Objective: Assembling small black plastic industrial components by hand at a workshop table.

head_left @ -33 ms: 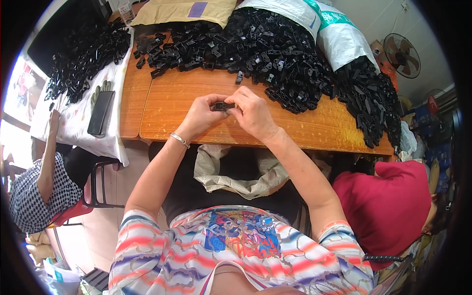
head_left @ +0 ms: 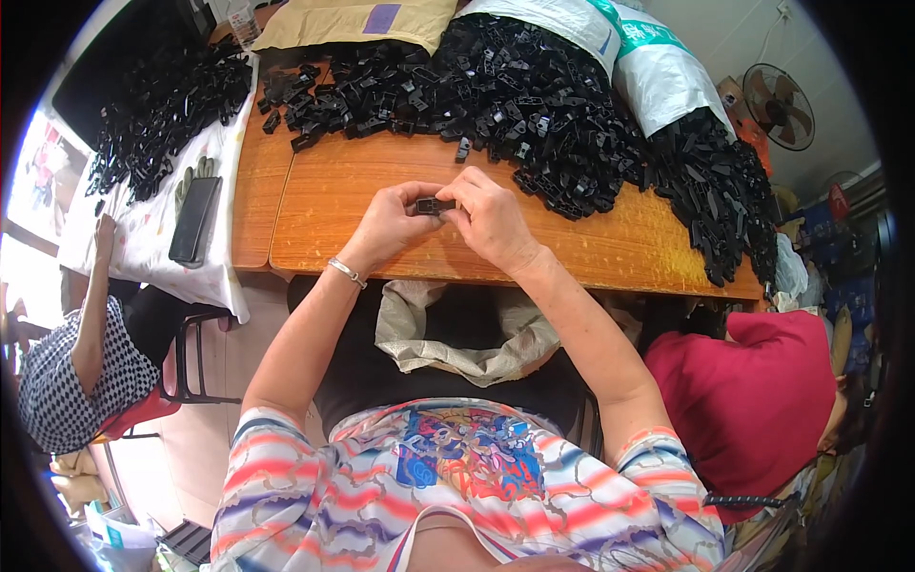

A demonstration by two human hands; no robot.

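Left hand (head_left: 386, 229) pinched on one end of a single small black plastic clip (head_left: 435, 205), fingers curled close, silver bracelet (head_left: 347, 273) on the wrist; right hand (head_left: 491, 219) closed on the other end of the same clip, held just above the wooden bench (head_left: 381, 181). Two hands, one clip between them, its middle alone visible and its shape hard to make out. At far left, one person in a dotted top (head_left: 57, 381), cut off by the rim, one arm raised to a cloth-covered table (head_left: 143, 248) carrying one dark phone (head_left: 193, 219) and one heap of black parts (head_left: 162, 95). Across the back of the bench, one long pile of black clips (head_left: 496, 86), too many and too tangled to count, with one stray clip (head_left: 463, 150) lying apart. Behind, one brown padded envelope (head_left: 357, 21) and two white sacks (head_left: 610, 48), both partly cut off. Below the bench edge, one open grey bag (head_left: 457, 334). At right, one person in red (head_left: 753, 400), mostly hidden, and one fan (head_left: 777, 93).
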